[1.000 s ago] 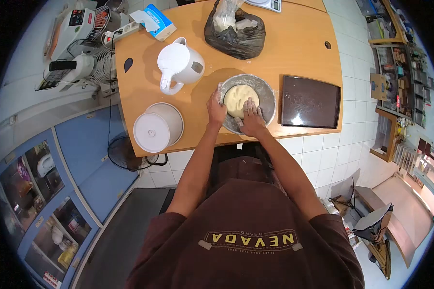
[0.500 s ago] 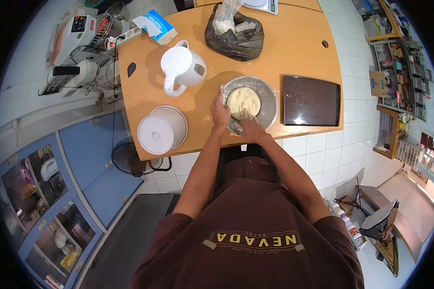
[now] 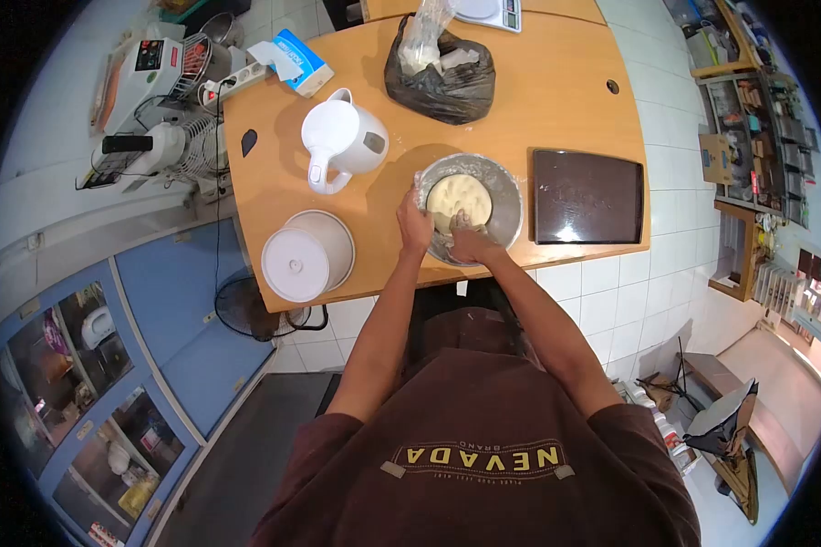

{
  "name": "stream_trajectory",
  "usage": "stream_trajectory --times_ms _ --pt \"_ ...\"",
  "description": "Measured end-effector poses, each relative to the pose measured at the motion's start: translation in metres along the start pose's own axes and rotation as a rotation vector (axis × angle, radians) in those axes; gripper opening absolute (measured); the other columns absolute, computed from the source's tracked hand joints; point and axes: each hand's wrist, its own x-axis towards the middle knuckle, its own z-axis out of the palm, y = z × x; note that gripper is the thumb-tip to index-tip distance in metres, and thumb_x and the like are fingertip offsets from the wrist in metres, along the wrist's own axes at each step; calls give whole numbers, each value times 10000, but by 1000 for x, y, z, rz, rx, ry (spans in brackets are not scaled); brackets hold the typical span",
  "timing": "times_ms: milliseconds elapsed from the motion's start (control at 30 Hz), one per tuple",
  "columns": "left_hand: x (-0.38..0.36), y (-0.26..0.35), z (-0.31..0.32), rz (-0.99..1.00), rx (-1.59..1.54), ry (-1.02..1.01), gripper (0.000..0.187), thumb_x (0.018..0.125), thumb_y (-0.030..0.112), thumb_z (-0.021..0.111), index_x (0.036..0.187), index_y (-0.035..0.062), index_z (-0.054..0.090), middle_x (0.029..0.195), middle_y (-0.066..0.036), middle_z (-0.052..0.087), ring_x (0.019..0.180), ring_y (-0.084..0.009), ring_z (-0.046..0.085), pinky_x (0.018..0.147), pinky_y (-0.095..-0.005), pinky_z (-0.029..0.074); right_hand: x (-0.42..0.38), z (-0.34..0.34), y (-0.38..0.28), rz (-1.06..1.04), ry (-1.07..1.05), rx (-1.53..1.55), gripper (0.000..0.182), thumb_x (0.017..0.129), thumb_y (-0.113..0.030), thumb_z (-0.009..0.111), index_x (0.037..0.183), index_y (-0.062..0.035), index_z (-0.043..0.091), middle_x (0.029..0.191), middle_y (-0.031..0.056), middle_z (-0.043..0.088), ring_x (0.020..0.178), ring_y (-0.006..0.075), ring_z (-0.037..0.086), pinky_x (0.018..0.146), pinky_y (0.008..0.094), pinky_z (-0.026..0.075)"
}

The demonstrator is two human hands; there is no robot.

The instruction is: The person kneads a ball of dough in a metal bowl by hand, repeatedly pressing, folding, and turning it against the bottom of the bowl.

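Note:
A pale, round lump of dough [image 3: 457, 195] lies in a metal mixing bowl [image 3: 509, 214] near the table's front edge. Small dents mark its top. My left hand [image 3: 414, 224] grips the bowl's left rim, fingers wrapped over the side. Inside the bowl, my right hand [image 3: 472, 241] is on the front edge of the dough, its fingers bent and pressed into it. Floury residue coats the bowl's inner wall and my right fingers. The fingertips of the right hand are partly hidden in the dough.
Right of the bowl lies a dark baking tray [image 3: 588, 199]. A white electric kettle [image 3: 345, 135] and a lidded white container [image 3: 306, 257] stand to the left. Behind are a black plastic bag [image 3: 441, 91], a tissue box [image 3: 294, 62] and a scale [image 3: 491, 11].
My right hand has drawn slightly toward me, its fingers curling more at the dough's near edge. The left hand stays on the bowl rim. The view has shifted slightly.

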Motion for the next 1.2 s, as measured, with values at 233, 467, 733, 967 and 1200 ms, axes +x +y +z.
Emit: stream_trajectory --times_ms 233,467,733,967,1200 --pt "-4 16 -8 49 58 -9 602 732 -130 564 1328 -40 562 1213 -274 629 1166 -444 584 1007 -462 464 -19 -20 8 -147 381 60 759 858 -333 678 1498 -53 381 1544 303 345 1365 444 440 1134 506 376" --pt "-7 -14 -1 76 -56 -1 665 700 -127 496 1359 -48 538 1244 -286 632 1196 -415 602 1028 -432 463 -20 -11 -16 -69 337 -340 952 861 -360 680 1616 -255 110 1680 148 74 1539 336 158 1196 607 227" --pt "1 5 -9 111 -95 -11 596 722 -95 543 1318 -78 554 1184 -283 637 1117 -454 606 982 -453 478 -4 -26 -20 -34 180 -234 897 875 -336 659 1608 -287 145 1685 147 51 1546 337 133 1177 639 239" --pt "0 6 -6 55 14 -20 643 692 -138 514 1328 -53 559 1173 -287 633 1120 -461 599 988 -464 474 -26 -15 7 -268 270 -97 787 820 -225 700 1520 -91 367 1662 204 110 1526 349 196 1187 590 274" --pt "6 6 -6 27 25 -80 688 681 -149 501 1360 -47 530 1191 -296 618 1126 -473 587 997 -474 467 -28 10 -4 -192 382 -302 922 869 -318 648 1590 -47 142 1669 163 120 1538 300 170 1218 597 162"
